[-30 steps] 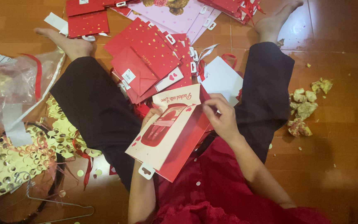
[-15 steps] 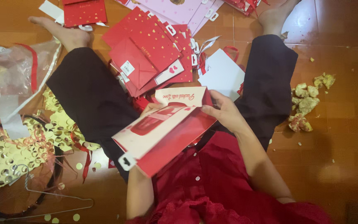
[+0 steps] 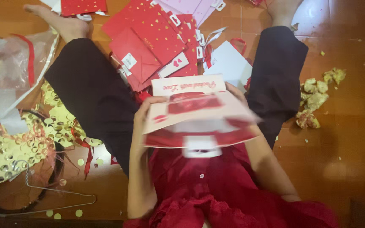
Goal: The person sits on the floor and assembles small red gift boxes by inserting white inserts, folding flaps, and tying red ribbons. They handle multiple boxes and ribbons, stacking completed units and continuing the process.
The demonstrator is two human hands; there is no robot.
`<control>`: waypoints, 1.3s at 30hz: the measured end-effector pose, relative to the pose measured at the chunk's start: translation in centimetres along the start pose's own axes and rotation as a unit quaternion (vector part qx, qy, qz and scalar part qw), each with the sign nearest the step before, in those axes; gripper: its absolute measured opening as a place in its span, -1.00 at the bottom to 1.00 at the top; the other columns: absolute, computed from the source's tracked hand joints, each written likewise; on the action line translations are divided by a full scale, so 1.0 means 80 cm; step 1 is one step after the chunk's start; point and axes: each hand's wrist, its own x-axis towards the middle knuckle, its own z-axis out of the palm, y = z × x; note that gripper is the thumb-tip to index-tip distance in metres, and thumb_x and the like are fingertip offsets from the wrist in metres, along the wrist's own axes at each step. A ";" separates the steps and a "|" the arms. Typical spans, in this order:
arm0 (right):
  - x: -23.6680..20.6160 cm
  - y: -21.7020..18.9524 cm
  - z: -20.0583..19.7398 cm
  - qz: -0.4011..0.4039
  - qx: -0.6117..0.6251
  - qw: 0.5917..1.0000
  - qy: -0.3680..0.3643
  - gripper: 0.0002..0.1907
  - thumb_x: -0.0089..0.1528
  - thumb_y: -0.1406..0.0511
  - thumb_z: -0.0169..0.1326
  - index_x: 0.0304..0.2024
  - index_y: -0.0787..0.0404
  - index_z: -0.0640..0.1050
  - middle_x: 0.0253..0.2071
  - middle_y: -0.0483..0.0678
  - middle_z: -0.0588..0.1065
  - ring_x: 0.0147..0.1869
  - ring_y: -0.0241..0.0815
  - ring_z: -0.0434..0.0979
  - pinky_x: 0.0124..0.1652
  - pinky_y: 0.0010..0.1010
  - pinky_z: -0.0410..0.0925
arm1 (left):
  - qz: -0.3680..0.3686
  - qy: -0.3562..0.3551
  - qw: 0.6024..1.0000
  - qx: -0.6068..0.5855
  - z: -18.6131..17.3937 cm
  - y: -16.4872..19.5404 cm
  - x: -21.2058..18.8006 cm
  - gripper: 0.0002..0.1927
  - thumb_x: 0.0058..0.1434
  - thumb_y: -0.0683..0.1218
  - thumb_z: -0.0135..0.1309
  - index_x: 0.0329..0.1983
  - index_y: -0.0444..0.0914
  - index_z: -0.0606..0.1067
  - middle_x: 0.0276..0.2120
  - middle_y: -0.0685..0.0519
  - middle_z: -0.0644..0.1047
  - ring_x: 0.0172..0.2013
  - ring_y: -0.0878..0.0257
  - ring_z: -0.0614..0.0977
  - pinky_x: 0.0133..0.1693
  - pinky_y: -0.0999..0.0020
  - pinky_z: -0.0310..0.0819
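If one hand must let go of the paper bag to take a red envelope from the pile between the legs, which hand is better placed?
Probably the left hand: it holds the paper bag's left edge, nearest the red envelope. The right hand is mostly hidden behind the bag.

A flat paper gift bag, white and pink with a red panel [image 3: 197, 112], is in the middle, blurred, and has a white tag on its near edge. Far behind it lies a pile of red paper gift bags with small gold hearts [image 3: 153, 38], some with small white labels. A white paper bag with red handles [image 3: 231, 65] lies right of this pile. A clear plastic package [image 3: 9, 71] is on the left.
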 end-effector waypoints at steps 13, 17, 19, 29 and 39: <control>0.011 0.034 -0.026 0.008 0.104 0.995 0.006 -0.51 0.32 0.38 0.05 0.32 0.30 0.42 0.14 0.01 0.54 0.10 -0.22 0.60 0.08 -0.35 0.48 | 0.213 0.008 0.901 0.377 0.036 0.178 -0.089 -0.12 -0.06 -0.21 0.33 0.35 -0.35 0.23 0.18 -0.27 0.41 0.18 -0.11 0.44 0.23 0.17 0.27; 0.015 0.035 -0.016 0.004 0.129 0.992 0.009 -0.62 0.35 0.38 0.03 0.22 0.29 0.49 0.02 -0.04 0.59 0.01 -0.26 0.60 -0.03 -0.42 0.48 | 0.305 0.047 0.873 0.378 0.054 0.208 -0.118 -0.56 0.08 -0.21 0.31 0.03 -0.29 0.48 0.01 -0.14 0.54 0.08 -0.01 0.58 0.16 0.20 0.44; 0.017 0.040 -0.011 -0.008 0.095 0.994 0.052 -0.73 0.43 0.33 0.00 0.13 0.33 0.53 -0.07 -0.06 0.60 -0.08 -0.29 0.59 -0.11 -0.43 0.46 | 0.269 0.035 0.870 0.411 0.059 0.205 -0.116 -0.75 0.17 -0.22 0.29 -0.08 -0.28 0.58 -0.10 -0.08 0.63 -0.05 0.05 0.67 0.02 0.25 0.54; 0.027 0.002 0.000 -0.115 -0.165 0.977 0.070 -0.84 0.42 0.37 0.04 -0.24 0.32 0.56 -0.34 -0.25 0.42 -0.24 -0.46 0.33 -0.21 -0.59 0.25 | 0.123 -0.150 0.830 0.522 0.049 0.067 -0.020 -0.63 0.01 -0.19 0.15 -0.05 -0.25 0.58 -0.23 -0.19 0.62 -0.21 -0.15 0.61 -0.16 0.03 0.48; 0.024 -0.047 0.070 -0.237 -0.255 0.937 0.025 -0.70 0.48 0.27 -0.04 -0.07 0.45 0.55 -0.21 -0.09 0.44 -0.12 -0.33 0.38 -0.05 -0.52 0.29 | 0.145 -0.170 0.916 0.333 0.086 -0.014 0.029 -0.64 0.11 -0.18 0.11 0.02 -0.27 0.56 -0.19 -0.13 0.63 -0.20 0.00 0.62 -0.14 0.15 0.50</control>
